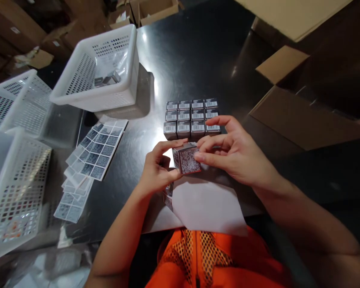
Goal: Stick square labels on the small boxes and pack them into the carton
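A small dark box [186, 161] with a speckled black-and-white label on its front face is held just above the front of the table. My left hand [159, 168] grips it from the left, thumb below and forefinger along the top edge. At the box's right edge, my right hand [235, 154] pinches with its thumb against the labelled face, forefinger raised. Right behind them stand small barcoded boxes [184, 115] in three tidy rows. Beneath the held box, a white sheet [208, 206] hangs over the table's front edge.
Sheets of printed labels [100, 149] lie fanned out on the left of the dark metal table [195, 60]. Farther back, a white basket [93, 100] contains small boxes and clear plastic. More baskets [24, 188] stand at far left. An opened carton [300, 116] is on the right.
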Demonstrator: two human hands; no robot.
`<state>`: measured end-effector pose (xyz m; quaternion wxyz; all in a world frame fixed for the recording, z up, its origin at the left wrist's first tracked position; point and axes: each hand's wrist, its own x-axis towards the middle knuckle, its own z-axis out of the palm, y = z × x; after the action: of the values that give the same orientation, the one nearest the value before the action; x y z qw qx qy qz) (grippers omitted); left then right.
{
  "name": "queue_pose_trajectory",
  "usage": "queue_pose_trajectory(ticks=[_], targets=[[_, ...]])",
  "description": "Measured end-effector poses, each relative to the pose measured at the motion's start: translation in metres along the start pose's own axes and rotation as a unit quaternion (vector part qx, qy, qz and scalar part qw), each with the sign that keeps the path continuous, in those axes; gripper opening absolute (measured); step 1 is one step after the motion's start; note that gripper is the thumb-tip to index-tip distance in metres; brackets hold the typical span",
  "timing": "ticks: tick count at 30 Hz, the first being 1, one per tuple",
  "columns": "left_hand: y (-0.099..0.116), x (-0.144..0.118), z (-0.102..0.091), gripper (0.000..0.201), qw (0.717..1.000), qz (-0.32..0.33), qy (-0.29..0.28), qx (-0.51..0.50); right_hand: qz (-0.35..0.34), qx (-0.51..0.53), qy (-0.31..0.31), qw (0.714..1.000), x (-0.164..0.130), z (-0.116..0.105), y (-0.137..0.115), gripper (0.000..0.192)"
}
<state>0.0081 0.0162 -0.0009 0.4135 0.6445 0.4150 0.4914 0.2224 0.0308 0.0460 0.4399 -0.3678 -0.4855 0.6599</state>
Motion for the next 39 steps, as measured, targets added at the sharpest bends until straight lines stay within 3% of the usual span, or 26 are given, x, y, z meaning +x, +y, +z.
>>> queue_pose_trajectory(ticks=[4,9,13,15,19,20,22,23,26,28,30,31,34,39], targets=[[0.003,0.000,0.000,0.059,0.999,0.022,-0.017,-0.028,-0.001,-0.018,0.012,1.000,-0.001,0.002,0.000,0.066],[0.003,0.001,0.001,0.054,1.000,-0.006,-0.008,0.005,-0.026,-0.065,0.054,0.996,-0.004,0.007,0.001,0.067],[0.003,-0.003,0.000,0.052,0.999,-0.030,-0.005,0.023,-0.043,-0.161,0.081,0.983,0.000,0.000,0.007,0.063],[0.006,-0.008,-0.001,0.051,0.999,-0.040,-0.012,0.026,-0.020,-0.160,0.043,0.986,0.003,-0.004,0.010,0.073],[0.012,-0.015,-0.003,0.048,0.997,-0.054,-0.029,0.042,0.057,-0.056,-0.162,0.984,0.006,-0.011,0.003,0.093],[0.013,-0.015,-0.003,0.052,0.997,-0.055,-0.023,0.049,0.047,-0.060,-0.172,0.982,0.004,-0.014,-0.003,0.090],[0.015,-0.013,-0.004,0.060,0.997,-0.048,0.001,0.064,-0.042,-0.146,-0.076,0.986,-0.002,-0.024,-0.020,0.075],[0.016,-0.012,-0.004,0.061,0.996,-0.043,0.015,0.072,-0.104,-0.198,0.006,0.975,-0.006,-0.033,-0.031,0.066],[0.019,-0.009,-0.007,0.052,0.993,-0.051,0.042,0.102,-0.228,-0.344,0.238,0.879,-0.012,-0.081,-0.067,0.044],[0.020,-0.008,-0.009,0.048,0.989,-0.066,0.035,0.130,-0.198,-0.505,0.341,0.768,-0.006,-0.121,-0.087,0.043],[0.020,-0.008,-0.009,0.046,0.985,-0.069,0.019,0.154,-0.087,-0.630,0.334,0.696,0.005,-0.156,-0.099,0.042],[0.020,-0.008,-0.008,0.044,0.984,-0.065,0.012,0.164,-0.050,-0.656,0.319,0.682,0.010,-0.168,-0.102,0.040],[0.016,-0.007,-0.005,0.039,0.983,-0.044,0.006,0.180,0.014,-0.686,0.275,0.673,0.022,-0.185,-0.099,0.036],[0.010,-0.001,-0.004,0.030,0.983,-0.013,-0.015,0.182,0.082,-0.722,0.245,0.642,0.033,-0.184,-0.090,0.034]])
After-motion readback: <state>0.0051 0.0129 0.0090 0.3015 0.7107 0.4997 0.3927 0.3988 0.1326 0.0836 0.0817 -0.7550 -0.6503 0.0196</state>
